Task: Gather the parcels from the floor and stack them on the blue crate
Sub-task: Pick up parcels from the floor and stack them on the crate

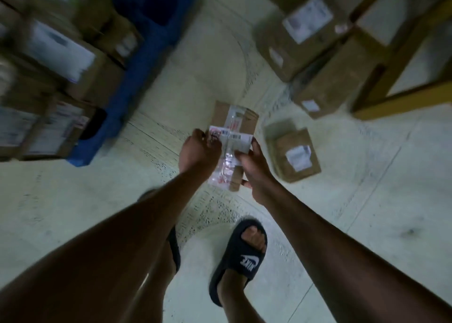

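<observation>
I had the small parcel (233, 143) clamped between both hands in front of me, my left hand (198, 151) closed on its near-left edge and my right hand (254, 171) wrapped round the right side with the thumb over the label. It was a flat brown cardboard box, stiff-edged, crossed with clear tape and a white barcode label. I judged it light, since two loose grips carried it easily, and rigid enough to take by opposite edges; the glossy tape looked the slippery part, so bare cardboard was the better hold. Another small parcel (293, 155) lay on the pale, speckled floor (367, 200) at about three o'clock from my hands, and two bigger boxes (325, 78) sat at one o'clock, all matte cardboard with paper labels. The blue crate (144, 53), hard plastic, stood at ten o'clock with stacked cartons (61, 65) against it, blurred.
</observation>
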Motion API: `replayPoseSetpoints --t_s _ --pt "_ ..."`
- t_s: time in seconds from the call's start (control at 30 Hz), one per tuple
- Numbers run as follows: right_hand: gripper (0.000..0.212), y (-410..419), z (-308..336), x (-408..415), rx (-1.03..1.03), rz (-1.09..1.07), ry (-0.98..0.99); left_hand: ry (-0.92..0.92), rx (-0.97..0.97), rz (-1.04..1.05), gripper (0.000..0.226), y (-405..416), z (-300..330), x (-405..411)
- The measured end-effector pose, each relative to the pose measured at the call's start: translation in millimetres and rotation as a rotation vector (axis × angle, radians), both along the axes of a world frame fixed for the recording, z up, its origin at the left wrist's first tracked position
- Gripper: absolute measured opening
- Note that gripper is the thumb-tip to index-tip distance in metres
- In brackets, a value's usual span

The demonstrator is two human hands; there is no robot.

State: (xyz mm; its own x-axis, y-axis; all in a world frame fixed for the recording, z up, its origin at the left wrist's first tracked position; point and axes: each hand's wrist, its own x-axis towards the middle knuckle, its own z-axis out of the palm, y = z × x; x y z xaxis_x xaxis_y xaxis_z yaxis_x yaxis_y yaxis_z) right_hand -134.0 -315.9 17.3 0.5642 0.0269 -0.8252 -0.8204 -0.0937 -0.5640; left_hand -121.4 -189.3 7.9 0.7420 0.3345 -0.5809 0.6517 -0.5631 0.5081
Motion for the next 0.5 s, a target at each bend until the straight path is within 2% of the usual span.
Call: replayPoseSetpoints --t_s 0.1,0.3,0.4,0.5 --pt "0.048 32.2 54.2 32.1 -0.134 0.183 -0.09 -0.05 -0.05 0.082 0.029 40.1 61.4 5.8" --pt "0.043 122.5 159.1 98.4 -0.153 0.457 -0.306 -0.126 -0.073 0.398 0.031 128.9 164.4 22.7" --pt "0.04 173.1 192.6 126.0 -0.14 0.538 -0.394 -0.236 -0.072 0.488 0.031 171.8 193.7 35.9" --pt "0.045 217.5 202.6 147.4 -0.169 0.601 -0.457 -0.252 -0.079 0.557 0.03 210.2 204.5 50.4"
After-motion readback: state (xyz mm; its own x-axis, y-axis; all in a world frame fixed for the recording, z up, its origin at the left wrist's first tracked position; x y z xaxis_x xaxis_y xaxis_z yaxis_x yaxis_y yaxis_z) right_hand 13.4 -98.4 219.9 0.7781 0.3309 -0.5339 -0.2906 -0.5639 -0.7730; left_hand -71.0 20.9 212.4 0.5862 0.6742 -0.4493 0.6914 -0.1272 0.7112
